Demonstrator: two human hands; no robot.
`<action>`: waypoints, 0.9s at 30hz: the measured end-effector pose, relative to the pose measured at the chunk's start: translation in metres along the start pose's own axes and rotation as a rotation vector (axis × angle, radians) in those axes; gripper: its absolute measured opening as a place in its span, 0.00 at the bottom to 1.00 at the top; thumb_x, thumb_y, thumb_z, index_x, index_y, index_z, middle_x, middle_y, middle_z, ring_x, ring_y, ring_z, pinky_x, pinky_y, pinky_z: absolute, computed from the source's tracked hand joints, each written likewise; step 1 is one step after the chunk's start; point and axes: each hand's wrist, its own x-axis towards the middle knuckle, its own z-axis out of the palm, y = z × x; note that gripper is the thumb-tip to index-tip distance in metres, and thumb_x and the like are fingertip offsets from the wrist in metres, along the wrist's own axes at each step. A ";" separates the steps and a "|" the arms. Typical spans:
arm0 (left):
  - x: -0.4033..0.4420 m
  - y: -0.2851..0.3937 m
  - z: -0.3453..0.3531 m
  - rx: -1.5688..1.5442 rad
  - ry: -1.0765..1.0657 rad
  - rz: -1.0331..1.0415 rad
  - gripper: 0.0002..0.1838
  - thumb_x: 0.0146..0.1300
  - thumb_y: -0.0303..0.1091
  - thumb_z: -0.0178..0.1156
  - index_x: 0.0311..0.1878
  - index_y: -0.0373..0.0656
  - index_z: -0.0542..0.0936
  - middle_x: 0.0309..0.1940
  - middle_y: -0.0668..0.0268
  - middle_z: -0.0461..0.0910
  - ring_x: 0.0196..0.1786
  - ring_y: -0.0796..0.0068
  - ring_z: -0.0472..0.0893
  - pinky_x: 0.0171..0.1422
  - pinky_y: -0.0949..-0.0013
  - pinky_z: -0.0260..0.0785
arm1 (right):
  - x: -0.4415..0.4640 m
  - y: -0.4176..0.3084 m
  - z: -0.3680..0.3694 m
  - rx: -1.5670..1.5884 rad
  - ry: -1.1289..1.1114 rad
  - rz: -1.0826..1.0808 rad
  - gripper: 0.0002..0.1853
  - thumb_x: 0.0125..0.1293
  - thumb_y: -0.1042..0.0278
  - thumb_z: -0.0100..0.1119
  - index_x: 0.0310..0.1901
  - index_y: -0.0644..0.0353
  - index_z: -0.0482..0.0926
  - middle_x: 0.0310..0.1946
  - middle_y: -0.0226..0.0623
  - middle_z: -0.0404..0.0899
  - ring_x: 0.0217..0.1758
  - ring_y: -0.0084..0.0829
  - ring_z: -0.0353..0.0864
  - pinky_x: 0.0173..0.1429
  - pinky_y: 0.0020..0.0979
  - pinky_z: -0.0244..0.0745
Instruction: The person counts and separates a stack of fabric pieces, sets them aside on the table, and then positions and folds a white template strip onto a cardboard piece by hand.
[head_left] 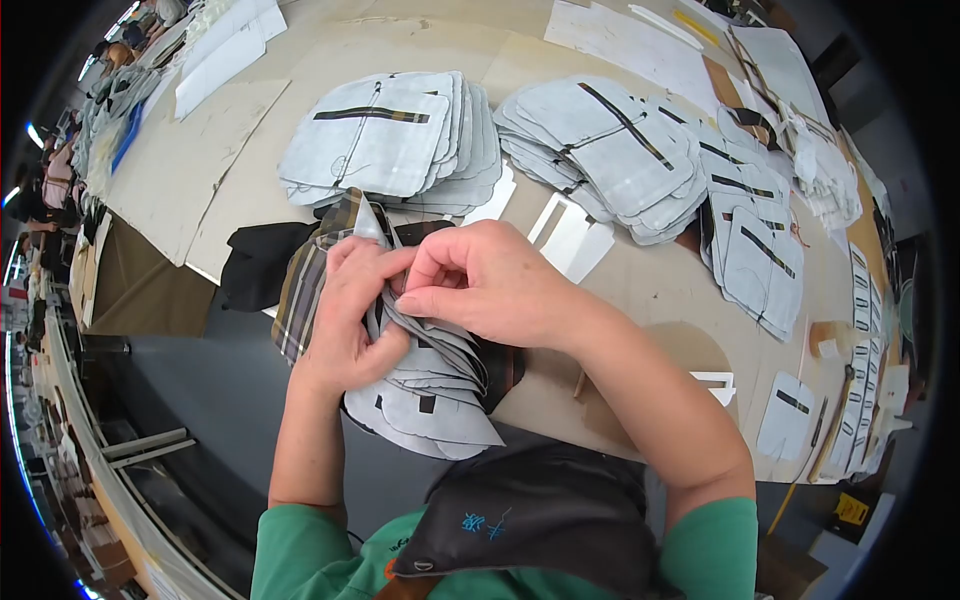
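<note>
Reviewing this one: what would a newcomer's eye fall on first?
Probably the left hand and right hand, close together near the centre, at a fanned sheaf of pale pieces. Then the stacks of pale panels with dark strips, beyond them on the table. Lastly, the dark apron at the bottom.

The left hand [350,310] holds a floppy bunch of pale grey cloth pieces [435,385], and the right hand [490,285] has its thumb and finger pinched together right at the bunch. Brown checked cloth [300,290] hangs by the left hand. Farther back on the big tan surface [440,45] sit a left pile of pale grey rounded pieces [375,150] and a right pile of the same [610,150], both with dark stripes on top.
</note>
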 end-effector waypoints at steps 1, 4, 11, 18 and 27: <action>0.000 -0.003 -0.002 0.087 -0.025 0.050 0.26 0.38 0.26 0.58 0.48 0.40 0.79 0.33 0.66 0.75 0.39 0.65 0.74 0.62 0.58 0.60 | 0.000 0.002 -0.002 -0.001 0.001 -0.001 0.10 0.59 0.66 0.71 0.32 0.65 0.84 0.26 0.36 0.86 0.30 0.25 0.84 0.37 0.28 0.77; -0.005 -0.008 -0.006 0.072 0.001 0.101 0.19 0.36 0.27 0.59 0.38 0.43 0.81 0.32 0.67 0.72 0.37 0.64 0.72 0.59 0.60 0.60 | -0.006 0.001 -0.018 0.317 0.043 0.217 0.07 0.66 0.69 0.69 0.37 0.63 0.84 0.30 0.29 0.85 0.34 0.17 0.83 0.36 0.21 0.74; -0.011 -0.012 -0.010 -0.079 0.065 0.109 0.12 0.33 0.25 0.61 0.28 0.45 0.81 0.30 0.69 0.69 0.37 0.65 0.73 0.56 0.63 0.61 | -0.030 0.037 -0.032 -0.259 0.230 0.321 0.08 0.60 0.68 0.71 0.35 0.64 0.85 0.28 0.35 0.86 0.30 0.26 0.84 0.38 0.29 0.78; -0.003 0.000 -0.007 -0.010 0.045 0.093 0.10 0.36 0.24 0.61 0.27 0.46 0.80 0.50 0.62 0.77 0.57 0.54 0.75 0.65 0.56 0.61 | -0.023 0.036 -0.028 -0.234 0.260 0.314 0.08 0.58 0.69 0.73 0.32 0.63 0.84 0.26 0.33 0.85 0.29 0.26 0.83 0.38 0.30 0.78; 0.003 0.003 -0.015 0.102 -0.197 0.063 0.12 0.36 0.25 0.57 0.30 0.43 0.74 0.59 0.62 0.82 0.59 0.56 0.77 0.65 0.55 0.59 | -0.020 0.005 -0.015 -0.575 0.257 -0.014 0.06 0.57 0.74 0.73 0.28 0.64 0.83 0.23 0.28 0.81 0.26 0.17 0.75 0.32 0.25 0.71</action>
